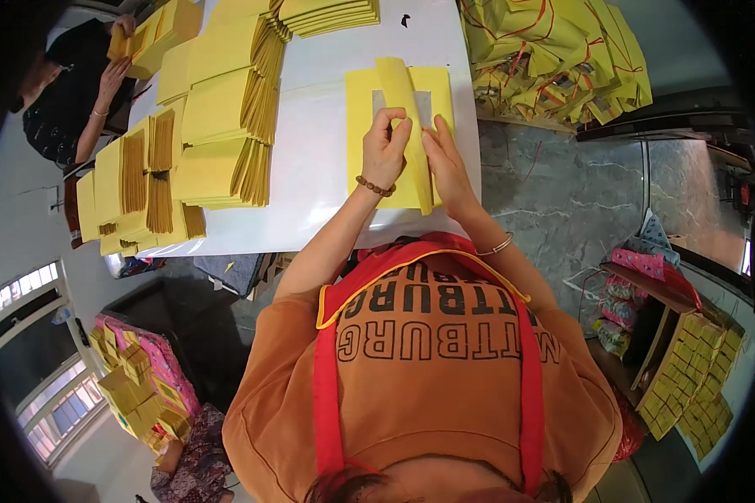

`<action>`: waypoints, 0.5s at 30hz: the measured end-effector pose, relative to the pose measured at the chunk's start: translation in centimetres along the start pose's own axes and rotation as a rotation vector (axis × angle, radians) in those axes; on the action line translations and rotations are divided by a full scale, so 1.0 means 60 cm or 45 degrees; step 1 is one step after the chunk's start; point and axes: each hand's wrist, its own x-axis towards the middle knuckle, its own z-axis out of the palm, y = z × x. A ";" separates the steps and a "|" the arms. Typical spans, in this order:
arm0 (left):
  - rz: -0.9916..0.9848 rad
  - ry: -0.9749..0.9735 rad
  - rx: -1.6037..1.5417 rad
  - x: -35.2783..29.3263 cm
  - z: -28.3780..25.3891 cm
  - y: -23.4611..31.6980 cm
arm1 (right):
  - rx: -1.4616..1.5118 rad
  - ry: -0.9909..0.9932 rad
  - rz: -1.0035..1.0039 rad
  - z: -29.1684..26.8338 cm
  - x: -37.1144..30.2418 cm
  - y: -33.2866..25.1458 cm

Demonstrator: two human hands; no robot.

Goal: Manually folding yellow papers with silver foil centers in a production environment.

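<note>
Left hand: my left hand (384, 151) is clenched lightly on the raised flap (404, 109) of the yellow paper sheet (361, 134), fingertips curled over the flap's edge, a bead bracelet (375, 187) on the wrist.
Right hand: my right hand (446, 163) lies just beside the left, fingers stretched out and pressing flat on the sheet along the flap's other side; it is not closed around anything, and a thin bangle (497, 246) sits on the wrist.
Sheet: it lies flat on the white table (319, 151) directly under both hands, with the flap standing up between them and bending away beyond my fingertips; a grey patch (424, 105) shows on the sheet just past the right fingertips.
Left of my left hand: stacks of folded yellow paper (222, 117) stand in rows on the table, well apart from my fingers, with more stacks (134, 189) beyond them near the table's edge.
Beyond my fingertips: another yellow stack (327, 15) at the far side of the table.
Right of my right hand: a heap of yellow bags with red cords (554, 54), off the table.
Far left: another person's hands (113, 71) hold a yellow bundle (155, 33).
</note>
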 end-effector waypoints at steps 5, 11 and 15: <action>0.113 -0.046 0.009 0.001 0.013 0.023 | -0.019 -0.011 -0.120 -0.015 0.019 0.019; -0.088 -0.105 -0.383 0.004 0.003 0.018 | 0.169 -0.158 -0.061 -0.008 0.011 -0.013; -0.126 -0.086 -0.431 0.005 -0.001 0.020 | 0.047 -0.143 0.045 -0.023 0.025 -0.008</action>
